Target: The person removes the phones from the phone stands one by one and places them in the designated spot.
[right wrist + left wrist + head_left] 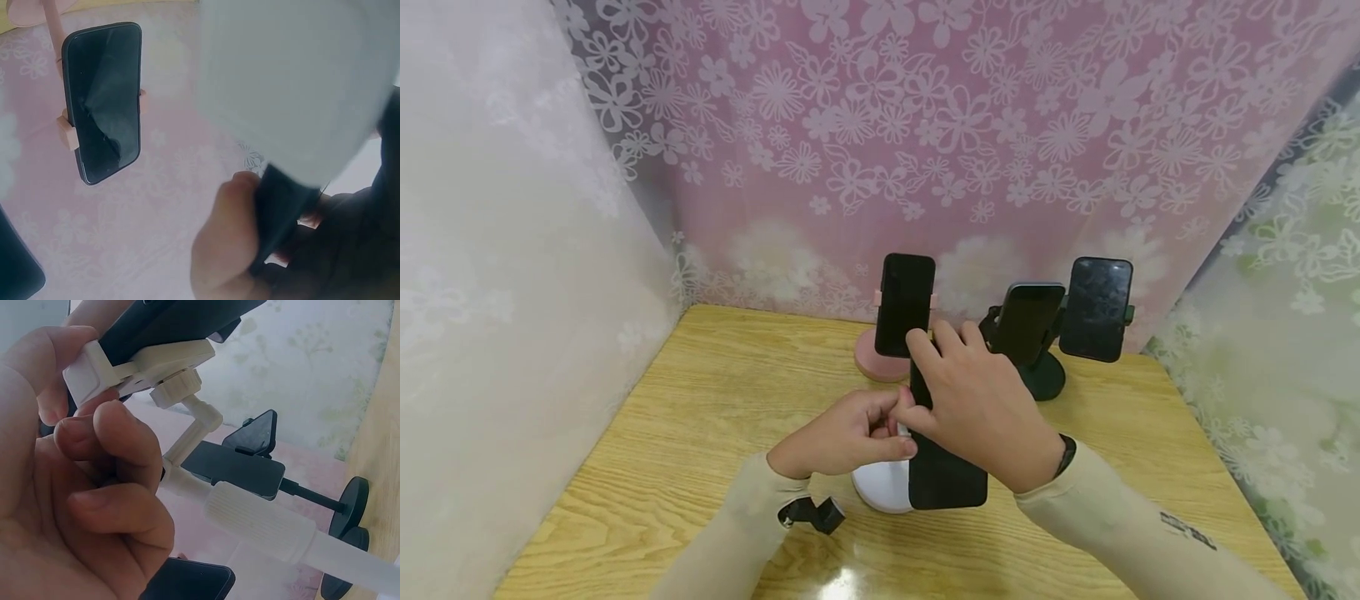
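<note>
A black smartphone (947, 482) sits in the white clamp (94, 374) of a white phone stand, whose round base (882, 487) rests on the table. Curled fingers of my left hand (850, 433) pinch the clamp's end at the phone's left edge. My right hand (981, 408) lies over the phone and grips it, thumb by the left edge and fingers toward the far end. The stand's jointed white arm (256, 522) runs below the clamp in the left wrist view. A blurred pale shape (287, 81) covers much of the right wrist view.
Behind my hands, a pink stand (876, 358) holds a phone (906, 304). To the right, two more phones, one nearer (1030, 325) and one farther (1096, 308), stand on dark holders (1047, 379). Floral curtains (925, 150) enclose the wooden table (760, 367).
</note>
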Motion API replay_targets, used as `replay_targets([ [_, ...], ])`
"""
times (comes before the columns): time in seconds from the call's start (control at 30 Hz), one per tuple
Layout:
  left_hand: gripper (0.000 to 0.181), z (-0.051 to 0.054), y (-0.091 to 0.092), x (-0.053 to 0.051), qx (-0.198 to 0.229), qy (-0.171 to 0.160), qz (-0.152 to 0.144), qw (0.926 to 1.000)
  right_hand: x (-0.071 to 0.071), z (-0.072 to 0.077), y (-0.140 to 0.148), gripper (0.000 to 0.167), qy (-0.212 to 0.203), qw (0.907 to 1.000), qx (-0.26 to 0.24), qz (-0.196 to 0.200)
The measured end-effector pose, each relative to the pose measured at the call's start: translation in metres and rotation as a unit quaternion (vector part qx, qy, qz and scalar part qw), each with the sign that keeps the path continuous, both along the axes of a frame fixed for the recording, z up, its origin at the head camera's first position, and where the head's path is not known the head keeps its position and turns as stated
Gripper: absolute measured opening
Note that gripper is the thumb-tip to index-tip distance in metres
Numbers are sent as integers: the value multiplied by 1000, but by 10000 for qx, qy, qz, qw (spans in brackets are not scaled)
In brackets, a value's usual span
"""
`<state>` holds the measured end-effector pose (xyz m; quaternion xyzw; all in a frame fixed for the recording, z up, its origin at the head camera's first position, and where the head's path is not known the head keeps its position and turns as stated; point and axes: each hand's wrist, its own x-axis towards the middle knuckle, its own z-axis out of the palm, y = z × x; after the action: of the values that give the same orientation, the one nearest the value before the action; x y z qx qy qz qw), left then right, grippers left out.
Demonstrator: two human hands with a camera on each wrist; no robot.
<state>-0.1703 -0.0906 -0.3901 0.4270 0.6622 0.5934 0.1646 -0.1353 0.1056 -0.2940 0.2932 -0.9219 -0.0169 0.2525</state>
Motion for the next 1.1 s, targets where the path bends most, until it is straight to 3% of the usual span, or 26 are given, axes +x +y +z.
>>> replay_targets([
  [0.27, 19, -2, 1, -2, 155, -74, -201, 9997, 0, 0, 2, 44, 28, 10000, 0, 80],
  [0.6, 18, -3, 0, -4, 107, 28, -263, 9996, -1, -1, 3, 39, 45, 9996, -86, 250],
  [0.83, 15, 2, 1, 0, 99, 42, -270, 9996, 1, 0, 5, 37, 40, 9995, -85, 308],
  [1.1, 23, 2, 2, 1, 53, 116, -233, 9996, 2, -1, 9, 40, 35, 9989, -181, 436],
])
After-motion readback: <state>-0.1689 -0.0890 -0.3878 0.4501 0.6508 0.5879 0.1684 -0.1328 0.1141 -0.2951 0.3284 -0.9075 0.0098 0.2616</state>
